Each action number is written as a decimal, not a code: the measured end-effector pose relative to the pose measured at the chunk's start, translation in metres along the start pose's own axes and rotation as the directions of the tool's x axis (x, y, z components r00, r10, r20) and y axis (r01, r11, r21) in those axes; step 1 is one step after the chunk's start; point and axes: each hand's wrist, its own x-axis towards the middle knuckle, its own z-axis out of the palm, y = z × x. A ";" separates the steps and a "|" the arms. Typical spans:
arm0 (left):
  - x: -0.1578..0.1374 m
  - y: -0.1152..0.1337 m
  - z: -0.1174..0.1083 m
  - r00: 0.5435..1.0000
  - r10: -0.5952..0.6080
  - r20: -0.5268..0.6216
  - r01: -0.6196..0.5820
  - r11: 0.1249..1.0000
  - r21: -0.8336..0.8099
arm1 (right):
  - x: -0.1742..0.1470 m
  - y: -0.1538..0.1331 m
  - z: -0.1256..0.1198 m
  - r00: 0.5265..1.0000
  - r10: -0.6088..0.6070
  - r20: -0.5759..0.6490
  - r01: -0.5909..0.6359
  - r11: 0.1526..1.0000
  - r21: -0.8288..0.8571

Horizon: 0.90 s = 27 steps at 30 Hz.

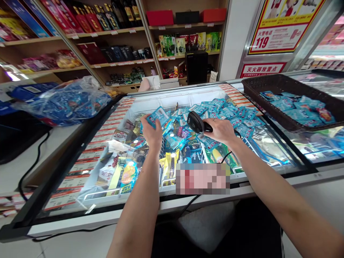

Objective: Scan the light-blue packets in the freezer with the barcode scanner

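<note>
My left hand (153, 130) grips a blue snack packet (159, 116) above the glass top of a chest freezer (94, 161). To its right, my right hand (220, 130) is wrapped round the handle of a black barcode scanner (195, 122), whose head points left toward the packet. A black cable runs from the scanner down over the freezer's front edge. Beyond and beside my right hand lies a spread-out pile of similar blue packets (215, 105) on the glass. Under the glass, colourful wrapped ice creams (129, 175) sit in white wire baskets.
A dark woven basket (285, 114) with more blue packets stands at the right. At the left is a clear plastic bag (77, 100) of blue packets. Stocked shelves (118, 32) line the back, with a black speaker-like box (196, 68). A pixelated patch covers part of the front.
</note>
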 end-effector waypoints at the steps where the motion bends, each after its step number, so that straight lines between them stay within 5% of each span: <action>1: 0.003 -0.003 -0.004 0.999 -0.043 -0.016 0.043 0.998 0.042 | 0.000 0.002 0.000 1.000 0.012 -0.003 -0.012 1.000 -0.002; 5: 0.011 -0.016 -0.011 0.970 -0.231 -0.069 0.241 0.942 0.235 | -0.001 0.006 0.001 0.999 0.053 -0.008 -0.053 0.999 -0.008; 8: 0.008 -0.019 -0.013 0.965 -0.244 -0.100 0.263 0.915 0.304 | -0.001 0.007 0.001 0.997 0.077 0.008 -0.077 0.997 -0.013; 12: -0.001 -0.007 -0.015 0.994 -0.095 -0.062 0.111 0.924 0.367 | -0.001 0.008 0.002 0.995 0.098 0.020 -0.098 0.995 -0.020; 15: -0.006 0.001 -0.011 0.990 0.056 0.130 -0.102 0.920 0.379 | -0.001 0.008 0.002 0.994 0.108 0.014 -0.107 0.994 -0.033; 18: -0.009 -0.002 -0.005 0.937 0.136 0.322 -0.257 0.893 0.371 | -0.001 0.010 0.003 0.993 0.117 0.017 -0.116 0.992 -0.041; 27: -0.010 -0.007 0.001 0.940 0.148 0.307 -0.272 0.868 0.414 | 0.001 0.010 0.004 0.988 0.149 0.035 -0.147 0.987 -0.072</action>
